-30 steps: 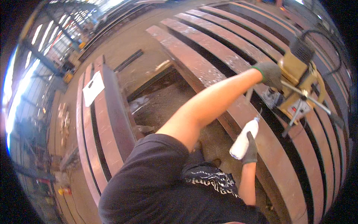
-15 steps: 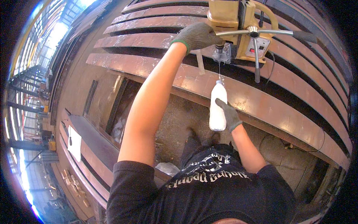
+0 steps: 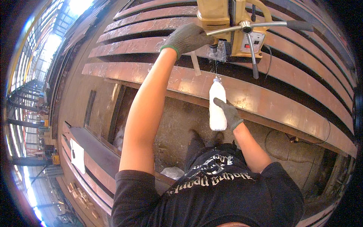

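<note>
A yellow magnetic drill [image 3: 227,22] with a spoked feed handle [image 3: 247,28] stands on a rusty steel beam [image 3: 287,98] at the top of the view. My left hand [image 3: 189,38], in a grey glove, grips the drill's left side next to the bit [image 3: 214,49]. My right hand [image 3: 227,112], also gloved, holds a white squeeze bottle [image 3: 217,108] upright just below the bit. The bottle's nozzle points at the bit and a thin thread of liquid runs between them.
Several long rusty beams [image 3: 143,45] lie side by side across the top. Another beam with a white sheet of paper [image 3: 78,156] on it lies at lower left. A cable [image 3: 280,136] curls on the dirty floor, and a crumpled plastic bag [image 3: 172,172] is near my body.
The view has swung, so the drill now sits at top centre. My right hand has brought the bottle up under the bit. My left hand stays on the drill.
</note>
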Demonstrator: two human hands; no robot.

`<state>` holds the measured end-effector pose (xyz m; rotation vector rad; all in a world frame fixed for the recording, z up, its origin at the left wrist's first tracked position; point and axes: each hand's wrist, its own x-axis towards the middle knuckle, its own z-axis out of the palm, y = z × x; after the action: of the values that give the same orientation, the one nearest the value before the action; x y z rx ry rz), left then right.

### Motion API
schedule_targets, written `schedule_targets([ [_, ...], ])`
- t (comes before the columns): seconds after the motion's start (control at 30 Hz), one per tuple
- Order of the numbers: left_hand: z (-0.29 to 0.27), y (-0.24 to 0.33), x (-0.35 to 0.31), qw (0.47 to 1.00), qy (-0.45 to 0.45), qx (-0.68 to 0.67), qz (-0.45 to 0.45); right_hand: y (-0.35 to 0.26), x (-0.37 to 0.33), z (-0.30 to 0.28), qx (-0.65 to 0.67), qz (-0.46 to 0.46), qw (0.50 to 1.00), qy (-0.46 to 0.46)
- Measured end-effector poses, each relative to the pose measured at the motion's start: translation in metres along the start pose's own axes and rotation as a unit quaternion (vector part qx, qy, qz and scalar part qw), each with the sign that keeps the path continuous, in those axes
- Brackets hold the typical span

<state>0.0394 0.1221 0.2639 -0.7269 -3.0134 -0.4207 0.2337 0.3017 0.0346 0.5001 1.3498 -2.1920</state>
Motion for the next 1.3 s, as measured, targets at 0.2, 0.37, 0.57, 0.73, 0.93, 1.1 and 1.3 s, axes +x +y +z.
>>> schedule_targets([
  [0.2, 0.000, 0.003, 0.001, 1.000, -0.010, -0.007, -0.020, 0.002, 0.004, -0.005, 0.016, 0.030, 0.999, -0.007],
  [0.37, 0.002, 0.002, -0.003, 0.999, -0.003, -0.029, -0.027, -0.010, -0.010, 0.006, -0.011, -0.004, 1.000, -0.001],
  [0.57, 0.003, 0.001, -0.002, 1.000, 0.002, -0.022, -0.019, 0.004, 0.006, -0.004, 0.004, 0.005, 1.000, -0.008],
  [0.73, 0.005, -0.003, 0.000, 1.000, -0.005, -0.012, -0.014, -0.001, 0.001, -0.001, 0.010, 0.007, 1.000, -0.007],
  [0.93, 0.010, -0.007, 0.001, 0.999, 0.004, -0.049, -0.018, 0.002, 0.001, -0.003, 0.006, -0.001, 1.000, -0.008],
  [1.1, 0.005, -0.001, -0.005, 0.997, -0.016, -0.061, -0.045, -0.006, -0.006, 0.006, 0.014, -0.016, 1.000, -0.010],
  [1.3, 0.009, -0.004, -0.002, 1.000, 0.010, -0.027, -0.010, 0.002, 0.006, -0.002, 0.021, -0.002, 1.000, 0.003],
])
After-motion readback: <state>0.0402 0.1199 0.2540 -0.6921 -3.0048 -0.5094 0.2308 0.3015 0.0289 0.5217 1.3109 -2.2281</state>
